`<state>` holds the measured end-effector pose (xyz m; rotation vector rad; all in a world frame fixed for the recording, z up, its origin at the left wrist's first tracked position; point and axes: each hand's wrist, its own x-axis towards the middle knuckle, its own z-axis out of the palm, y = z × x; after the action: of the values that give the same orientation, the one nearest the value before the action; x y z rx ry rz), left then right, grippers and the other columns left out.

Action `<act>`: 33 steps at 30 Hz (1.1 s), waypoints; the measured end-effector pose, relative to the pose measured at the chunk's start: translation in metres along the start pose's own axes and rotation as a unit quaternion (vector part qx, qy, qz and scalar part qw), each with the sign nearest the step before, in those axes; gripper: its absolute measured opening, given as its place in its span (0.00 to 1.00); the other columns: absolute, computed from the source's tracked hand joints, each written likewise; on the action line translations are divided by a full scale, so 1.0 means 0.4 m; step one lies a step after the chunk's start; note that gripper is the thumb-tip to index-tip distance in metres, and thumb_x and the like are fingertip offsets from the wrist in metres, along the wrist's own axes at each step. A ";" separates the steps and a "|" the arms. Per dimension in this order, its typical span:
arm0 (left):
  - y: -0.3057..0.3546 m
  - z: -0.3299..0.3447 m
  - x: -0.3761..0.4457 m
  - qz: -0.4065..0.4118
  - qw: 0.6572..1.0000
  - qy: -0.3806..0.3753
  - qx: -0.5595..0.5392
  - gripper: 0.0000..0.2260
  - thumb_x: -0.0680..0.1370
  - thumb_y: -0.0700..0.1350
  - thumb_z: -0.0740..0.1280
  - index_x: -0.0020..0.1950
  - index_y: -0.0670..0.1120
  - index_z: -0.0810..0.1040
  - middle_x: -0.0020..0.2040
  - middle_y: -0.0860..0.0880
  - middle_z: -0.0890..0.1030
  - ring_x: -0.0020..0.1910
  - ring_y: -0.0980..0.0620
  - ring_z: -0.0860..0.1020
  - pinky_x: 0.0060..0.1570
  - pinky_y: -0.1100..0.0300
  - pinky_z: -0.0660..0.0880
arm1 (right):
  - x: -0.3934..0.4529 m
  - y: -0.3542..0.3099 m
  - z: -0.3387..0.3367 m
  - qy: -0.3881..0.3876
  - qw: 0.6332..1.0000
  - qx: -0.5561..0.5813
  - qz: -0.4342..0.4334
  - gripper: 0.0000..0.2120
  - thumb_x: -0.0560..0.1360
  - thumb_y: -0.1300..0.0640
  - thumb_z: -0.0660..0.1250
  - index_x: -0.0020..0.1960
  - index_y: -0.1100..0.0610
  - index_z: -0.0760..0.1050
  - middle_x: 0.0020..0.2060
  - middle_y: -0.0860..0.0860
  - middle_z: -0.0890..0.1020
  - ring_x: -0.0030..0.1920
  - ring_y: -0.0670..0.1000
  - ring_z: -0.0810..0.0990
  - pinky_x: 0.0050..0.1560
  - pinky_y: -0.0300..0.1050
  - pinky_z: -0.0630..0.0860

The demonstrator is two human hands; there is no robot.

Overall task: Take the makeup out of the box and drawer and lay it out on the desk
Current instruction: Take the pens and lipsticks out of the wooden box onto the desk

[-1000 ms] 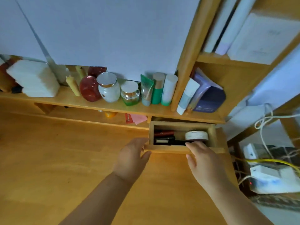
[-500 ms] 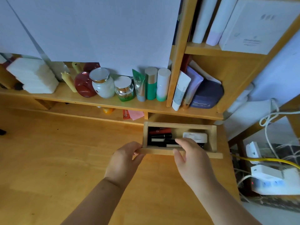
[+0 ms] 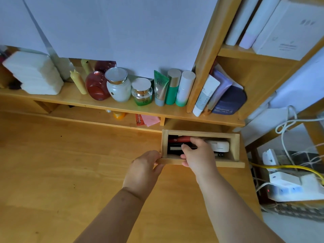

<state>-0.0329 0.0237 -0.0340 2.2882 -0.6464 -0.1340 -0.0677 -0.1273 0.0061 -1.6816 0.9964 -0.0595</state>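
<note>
A small wooden drawer (image 3: 235, 148) stands pulled out over the wooden desk (image 3: 70, 163), under the shelf. Inside lie a red lipstick (image 3: 178, 138), black makeup sticks (image 3: 174, 149) and a white compact (image 3: 220, 146). My left hand (image 3: 143, 167) grips the left end of the drawer's front board. My right hand (image 3: 198, 153) reaches into the drawer, its fingers curled round the black sticks and hiding the middle of the contents. No box is recognisable in view.
The shelf (image 3: 122, 106) above holds a white tissue stack (image 3: 33, 74), jars (image 3: 118, 85) and upright tubes (image 3: 172, 86). A pink paper (image 3: 149, 120) lies under the shelf. Beyond the desk's right edge are power strips (image 3: 289, 186) and cables (image 3: 287, 166).
My right hand has moved from the drawer's front edge into the drawer and closed on the black sticks. The left hand stays on the drawer front. The camera tilted slightly.
</note>
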 end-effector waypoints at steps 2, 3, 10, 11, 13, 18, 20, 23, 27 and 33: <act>0.000 -0.002 0.004 0.003 1.000 0.001 0.002 0.06 0.71 0.40 0.71 0.47 0.45 0.79 0.42 0.49 0.81 0.41 0.49 0.78 0.41 0.56 0.75 | -0.008 0.010 0.005 0.046 0.997 -0.028 -0.061 0.16 0.76 0.55 0.66 0.64 0.56 0.73 0.50 0.50 0.81 0.39 0.45 0.82 0.38 0.43 0.82; 0.001 -0.003 0.006 0.005 1.000 0.001 0.005 0.06 0.71 0.41 0.71 0.47 0.45 0.78 0.42 0.49 0.80 0.40 0.49 0.78 0.39 0.56 0.74 | -0.010 0.011 0.009 0.059 0.995 -0.025 -0.073 0.14 0.76 0.55 0.67 0.61 0.56 0.75 0.50 0.50 0.82 0.38 0.45 0.83 0.40 0.44 0.82; 0.004 -0.002 0.015 0.000 1.000 -0.001 0.010 0.06 0.72 0.42 0.71 0.47 0.46 0.78 0.41 0.51 0.79 0.39 0.51 0.77 0.38 0.59 0.72 | 0.017 -0.023 0.025 0.089 0.987 -0.077 -0.111 0.03 0.73 0.55 0.70 0.44 0.51 0.76 0.39 0.47 0.82 0.40 0.48 0.83 0.42 0.45 0.81; 0.003 -0.002 0.016 -0.001 1.000 -0.002 0.010 0.06 0.72 0.42 0.71 0.47 0.46 0.77 0.41 0.51 0.79 0.39 0.51 0.77 0.38 0.58 0.73 | 0.016 -0.025 0.027 0.086 0.986 -0.080 -0.120 0.05 0.73 0.57 0.70 0.48 0.52 0.76 0.41 0.47 0.82 0.41 0.47 0.82 0.42 0.41 0.79; 0.004 -0.004 0.021 -0.001 1.000 -0.003 0.010 0.05 0.72 0.42 0.70 0.47 0.46 0.77 0.40 0.51 0.79 0.39 0.51 0.77 0.38 0.57 0.73 | 0.008 -0.020 0.024 0.085 0.983 -0.079 -0.141 0.11 0.73 0.59 0.70 0.54 0.53 0.77 0.44 0.46 0.81 0.44 0.45 0.80 0.42 0.34 0.76; 0.003 -0.003 0.044 -0.009 1.000 0.010 0.004 0.07 0.74 0.43 0.69 0.51 0.46 0.78 0.42 0.51 0.80 0.40 0.51 0.78 0.41 0.54 0.76 | -0.031 -0.006 -0.024 0.067 0.981 0.028 -0.180 0.15 0.72 0.61 0.70 0.56 0.47 0.74 0.45 0.40 0.80 0.45 0.37 0.80 0.39 0.29 0.75; 0.005 -0.003 0.044 -0.012 1.000 0.010 0.001 0.09 0.74 0.42 0.69 0.54 0.47 0.78 0.45 0.50 0.80 0.42 0.51 0.78 0.43 0.53 0.77 | -0.041 -0.005 -0.050 0.052 0.977 0.062 -0.199 0.17 0.71 0.62 0.71 0.55 0.45 0.74 0.45 0.41 0.81 0.46 0.36 0.80 0.40 0.29 0.76; 0.007 -0.009 0.025 -0.020 0.999 0.030 -0.006 0.18 0.74 0.41 0.69 0.64 0.47 0.73 0.50 0.51 0.79 0.40 0.57 0.77 0.41 0.58 0.77 | -0.057 -0.005 -0.080 0.021 0.970 0.070 -0.233 0.19 0.70 0.63 0.71 0.55 0.45 0.73 0.47 0.41 0.82 0.47 0.38 0.80 0.45 0.27 0.74; 0.046 -0.031 -0.009 0.066 0.991 0.108 -0.048 0.19 0.72 0.42 0.71 0.62 0.48 0.74 0.49 0.55 0.74 0.34 0.59 0.72 0.31 0.69 0.71 | -0.080 -0.012 -0.098 -0.023 0.956 0.023 -0.291 0.20 0.70 0.63 0.71 0.57 0.45 0.73 0.48 0.40 0.82 0.50 0.40 0.80 0.49 0.30 0.76; 0.121 -0.025 -0.007 0.107 0.983 0.094 -0.113 0.13 0.71 0.40 0.72 0.54 0.48 0.80 0.41 0.59 0.76 0.36 0.62 0.73 0.36 0.75 0.68 | -0.101 -0.018 -0.088 -0.092 0.950 0.022 -0.299 0.19 0.70 0.62 0.72 0.56 0.44 0.74 0.47 0.39 0.82 0.51 0.40 0.80 0.51 0.32 0.76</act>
<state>-0.0525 0.0025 0.0063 1.9707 -0.7340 0.1052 -0.1075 -0.1291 0.0430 -1.8571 0.3177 -0.3146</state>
